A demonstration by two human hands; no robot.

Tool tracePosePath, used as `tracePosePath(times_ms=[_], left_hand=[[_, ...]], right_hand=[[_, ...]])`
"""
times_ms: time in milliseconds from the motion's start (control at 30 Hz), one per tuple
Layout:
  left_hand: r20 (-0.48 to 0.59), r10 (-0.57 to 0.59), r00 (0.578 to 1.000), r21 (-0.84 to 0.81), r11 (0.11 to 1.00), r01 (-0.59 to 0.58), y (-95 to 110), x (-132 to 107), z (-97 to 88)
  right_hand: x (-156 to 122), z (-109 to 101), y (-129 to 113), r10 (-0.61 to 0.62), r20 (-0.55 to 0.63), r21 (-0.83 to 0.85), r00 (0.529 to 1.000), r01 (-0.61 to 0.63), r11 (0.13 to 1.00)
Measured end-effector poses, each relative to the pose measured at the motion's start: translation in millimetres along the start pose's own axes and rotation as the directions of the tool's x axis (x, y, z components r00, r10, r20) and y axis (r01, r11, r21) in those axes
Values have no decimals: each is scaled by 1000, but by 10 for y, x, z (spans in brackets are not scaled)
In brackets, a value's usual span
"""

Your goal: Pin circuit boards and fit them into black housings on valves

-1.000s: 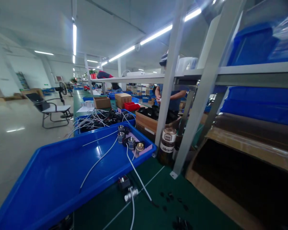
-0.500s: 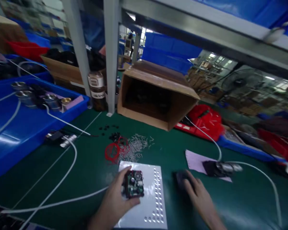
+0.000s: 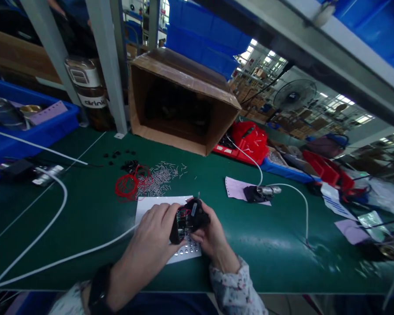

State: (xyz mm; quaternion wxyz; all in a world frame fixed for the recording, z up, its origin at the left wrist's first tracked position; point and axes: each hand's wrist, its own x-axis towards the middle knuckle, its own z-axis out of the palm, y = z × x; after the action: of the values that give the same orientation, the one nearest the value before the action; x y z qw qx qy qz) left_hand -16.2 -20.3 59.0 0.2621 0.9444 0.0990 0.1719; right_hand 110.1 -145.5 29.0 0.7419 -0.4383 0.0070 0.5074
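Both hands meet over a white sheet [image 3: 145, 205] with rows of shiny round pieces along its edges. My left hand [image 3: 153, 234] is closed around a circuit board assembly [image 3: 181, 222] in a dark housing, with red wires showing at its top. Gripped in my right hand [image 3: 214, 234] is a black plastic cover [image 3: 198, 215], tilted against the open side of the assembly. The fingers hide much of both parts, and I cannot tell whether they are joined. A white cable [image 3: 95, 250] runs in from the left toward my left hand.
Beyond the sheet lie red wire coils [image 3: 127, 187], a scatter of small pins [image 3: 159, 179] and little black parts [image 3: 115, 154]. A cardboard box [image 3: 184, 142] stands behind them. Rightward, a cabled metal-ended device [image 3: 262, 192] rests on pink paper [image 3: 234, 187]. A blue tray [image 3: 57, 135] is at left.
My right hand has lifted the black cover from the table and brought it left against the circuit board assembly. My left hand has turned the board sideways. The view has shifted right.
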Motion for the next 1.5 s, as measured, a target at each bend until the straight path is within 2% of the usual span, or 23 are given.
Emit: tracePosePath(times_ms=[67, 133, 200, 267, 367, 600, 700, 733, 767, 800, 867, 933, 1000, 1067, 1133, 1200, 1333, 1500], left_hand=[[58, -42, 997, 32, 999, 40, 36, 32, 35], [87, -80, 993, 52, 996, 76, 38, 42, 60], [87, -83, 993, 54, 995, 78, 15, 41, 78], [62, -62, 996, 37, 998, 60, -20, 33, 99], [-8, -46, 999, -23, 999, 46, -76, 14, 149], [-169, -9, 986, -107, 994, -10, -159, -56, 268], [-172, -38, 984, -169, 986, 8, -203, -95, 294], [-157, -47, 986, -196, 980, 16, -221, -106, 303], [-142, -63, 988, -230, 973, 29, -240, -117, 313], [-124, -88, 988, -273, 961, 51, -258, -128, 327], [-96, -167, 981, -377, 919, 119, -295, -156, 360], [-61, -255, 965, -474, 858, 197, -336, -195, 383], [11, -309, 951, -543, 797, 265, -388, -232, 365], [134, -304, 943, -609, 725, 321, -452, -239, 286], [251, -241, 937, -684, 641, 348, -514, -195, 161], [300, -202, 932, -712, 602, 360, -549, -104, 40], [301, -271, 914, -660, 633, 405, -525, 77, -45], [245, -273, 930, -654, 662, 366, -502, 82, -2]], right_hand=[[34, 34, 79, -73, 30, -113, 997, 76, 991], [26, 48, 91, -194, 112, -295, 974, 219, 930], [-16, 64, 51, -295, 232, -488, 927, 373, 789], [-71, 87, -3, -322, 342, -631, 883, 470, 618], [-134, 126, -27, -301, 420, -728, 856, 516, 450], [-137, 180, 152, -351, 415, -841, 839, 501, 205], [-137, 205, 170, -368, 413, -861, 833, 489, 141], [-140, 207, 168, -368, 398, -865, 840, 477, 155], [-144, 203, 168, -373, 369, -862, 852, 463, 205], [-146, 194, 172, -375, 323, -847, 869, 442, 295], [-146, 165, 204, -332, 195, -759, 923, 357, 544], [-139, 143, 270, -175, 94, -597, 980, 196, 778], [-132, 151, 356, -30, 65, -450, 997, 56, 891], [-126, 195, 440, -26, 38, -368, 999, 38, 929], [-121, 260, 508, -91, -11, -353, 996, 81, 932], [-119, 318, 554, -132, -54, -348, 990, 105, 932], [-125, 357, 595, -167, -68, -346, 984, 134, 929], [-134, 344, 601, -171, -49, -392, 984, 138, 909]])
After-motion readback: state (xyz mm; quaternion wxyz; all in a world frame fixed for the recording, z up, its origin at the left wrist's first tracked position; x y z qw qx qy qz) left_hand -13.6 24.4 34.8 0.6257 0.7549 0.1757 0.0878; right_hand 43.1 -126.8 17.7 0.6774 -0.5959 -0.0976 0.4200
